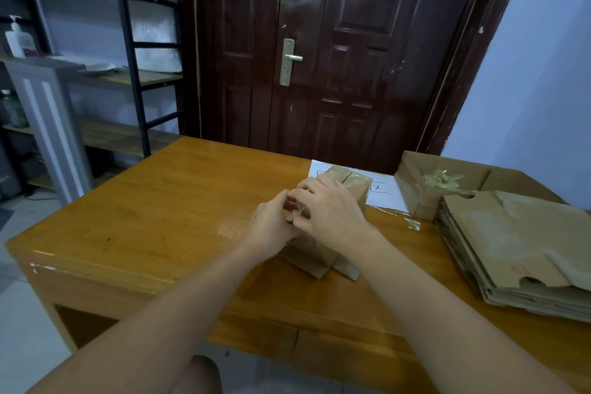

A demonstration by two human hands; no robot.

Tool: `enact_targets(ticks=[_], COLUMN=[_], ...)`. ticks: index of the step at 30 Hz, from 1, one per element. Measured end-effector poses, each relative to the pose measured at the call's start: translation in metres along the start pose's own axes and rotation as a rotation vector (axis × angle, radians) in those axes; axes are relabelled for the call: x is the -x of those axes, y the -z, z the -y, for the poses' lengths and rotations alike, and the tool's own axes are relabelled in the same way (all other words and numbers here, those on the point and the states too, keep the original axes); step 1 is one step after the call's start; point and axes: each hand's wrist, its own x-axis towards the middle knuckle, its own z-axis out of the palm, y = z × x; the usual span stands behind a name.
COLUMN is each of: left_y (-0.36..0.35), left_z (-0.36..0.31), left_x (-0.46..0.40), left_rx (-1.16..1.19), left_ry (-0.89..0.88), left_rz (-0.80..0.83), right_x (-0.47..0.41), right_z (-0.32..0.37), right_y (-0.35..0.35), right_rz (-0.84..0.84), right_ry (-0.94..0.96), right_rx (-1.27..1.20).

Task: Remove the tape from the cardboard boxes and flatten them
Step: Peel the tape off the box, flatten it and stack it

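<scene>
Two hands (271, 224) (329, 208) seemingly pinching tape (300, 208).

Looked like back room or storeroom used for packing work — not kitchen, not shop floor. Dark brown panelled metal door (323, 51) with brass lever handle (289, 61) stood shut behind worn orange wooden desk (153, 211). Black-framed shelving unit (128, 73) with wooden boards lined left wall, holding pump bottle (18, 38). Stack of flattened cartons (518, 249) sat at desk's right edge — open carton (447, 182) with wad of peeled tape (443, 178) just behind. Walls plain pale blue, floor tiled.
</scene>
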Motion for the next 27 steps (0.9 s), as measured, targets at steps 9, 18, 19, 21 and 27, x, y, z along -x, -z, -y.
enact_targets(ticks=[9, 18, 19, 21, 27], left_y=[-0.003, -0.005, -0.005, -0.005, -0.009], left_z=[-0.002, -0.004, -0.003, -0.001, -0.006], left_x=[0.001, 0.002, 0.002, 0.003, 0.015], left_rx=[-0.02, -0.017, -0.015, -0.022, 0.115], left_ry=[0.011, 0.016, 0.027, 0.055, 0.052], left_rz=[-0.008, -0.019, -0.009, 0.007, 0.052], right_x=[-0.009, -0.016, -0.017, -0.018, -0.004], right_z=[0.007, 0.011, 0.012, 0.008, -0.027], right_y=[0.004, 0.003, 0.002, 0.002, 0.008], right_rz=[0.08, 0.005, -0.032, -0.085, -0.06], right_ry=[0.035, -0.011, -0.08, -0.246, -0.217], right_rx=[0.174, 0.174, 0.117, -0.069, -0.311])
